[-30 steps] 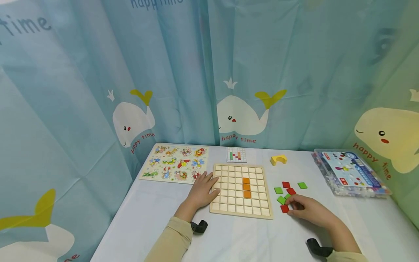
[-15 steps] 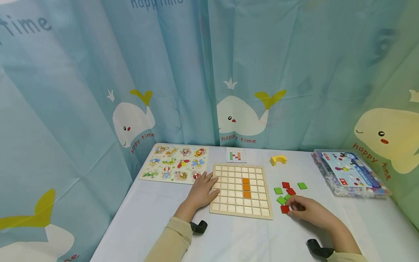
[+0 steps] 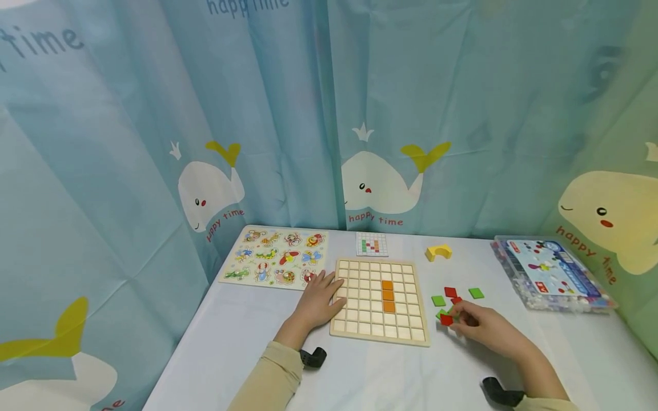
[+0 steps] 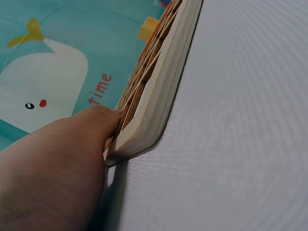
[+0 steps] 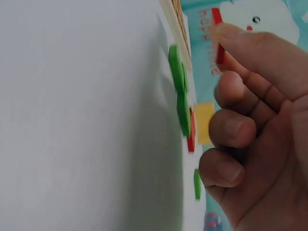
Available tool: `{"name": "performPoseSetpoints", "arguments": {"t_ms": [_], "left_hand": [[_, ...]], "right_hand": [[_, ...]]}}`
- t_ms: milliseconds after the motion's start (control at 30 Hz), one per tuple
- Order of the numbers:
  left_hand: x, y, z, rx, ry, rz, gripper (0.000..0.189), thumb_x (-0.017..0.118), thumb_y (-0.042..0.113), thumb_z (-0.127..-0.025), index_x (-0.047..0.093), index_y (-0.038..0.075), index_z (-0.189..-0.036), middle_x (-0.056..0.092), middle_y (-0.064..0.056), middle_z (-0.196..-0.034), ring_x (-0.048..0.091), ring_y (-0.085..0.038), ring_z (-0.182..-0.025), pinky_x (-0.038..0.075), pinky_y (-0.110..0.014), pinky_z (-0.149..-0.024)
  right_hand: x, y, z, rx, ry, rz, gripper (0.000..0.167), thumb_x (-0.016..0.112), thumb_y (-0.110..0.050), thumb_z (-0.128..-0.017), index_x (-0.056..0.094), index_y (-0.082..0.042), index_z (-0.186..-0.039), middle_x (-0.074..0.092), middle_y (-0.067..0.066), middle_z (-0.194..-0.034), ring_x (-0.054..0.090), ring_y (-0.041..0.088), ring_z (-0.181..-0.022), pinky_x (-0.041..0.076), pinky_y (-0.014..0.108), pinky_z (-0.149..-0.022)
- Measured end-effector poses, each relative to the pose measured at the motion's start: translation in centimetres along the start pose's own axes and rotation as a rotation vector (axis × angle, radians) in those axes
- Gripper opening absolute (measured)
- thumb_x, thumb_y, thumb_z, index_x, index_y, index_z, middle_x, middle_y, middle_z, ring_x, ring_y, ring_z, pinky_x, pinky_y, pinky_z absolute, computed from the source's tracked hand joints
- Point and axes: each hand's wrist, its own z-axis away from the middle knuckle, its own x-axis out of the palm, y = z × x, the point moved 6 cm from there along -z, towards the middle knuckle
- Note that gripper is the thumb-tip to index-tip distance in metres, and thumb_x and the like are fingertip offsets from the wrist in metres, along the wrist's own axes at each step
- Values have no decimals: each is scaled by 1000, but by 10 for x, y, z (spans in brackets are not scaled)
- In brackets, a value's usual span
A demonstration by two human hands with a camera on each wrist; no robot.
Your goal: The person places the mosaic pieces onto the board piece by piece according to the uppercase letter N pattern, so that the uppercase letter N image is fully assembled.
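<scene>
My right hand pinches a red square tile between thumb and fingertips, lifted off the table in the right wrist view. In the head view that tile overlaps the green tiles lying beneath it. Its other fingers are curled in toward the palm. My left hand rests on the left edge of a wooden grid board, fingers fairly straight and the thumb over the rim. Three orange tiles sit in one column of the board, right of its middle.
Loose red and green tiles lie right of the board. Behind it are a small pattern card and a yellow arch block. An insect picture board lies at the back left, a clear plastic case at the right.
My right hand has raised the red tile from the table and moved slightly away from me with it. The left hand has stayed on the board.
</scene>
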Motion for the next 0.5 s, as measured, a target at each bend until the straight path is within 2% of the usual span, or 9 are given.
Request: {"name": "performPoseSetpoints", "arguments": {"t_ms": [233,500], "left_hand": [[-1,1,0,0,1,-5,58,48,50,-100,45,21,-150,34,-5,-160,20,-32,-153,16,-51,-126],[-3,2,2,5,8,11,57,49,49,-100,46,20,-149,35,-7,-160,20,-33,-152,17,-52,-125]], "right_hand": [[0,-26,-10,-89,57,9,21,72,-33,-90,63,-20,-104,53,-5,-74,45,3,-64,37,23,-55],[16,-47,-31,-78,17,12,18,71,-25,-91,62,-18,-106,53,-4,-74,46,6,-62,39,22,-54]]}}
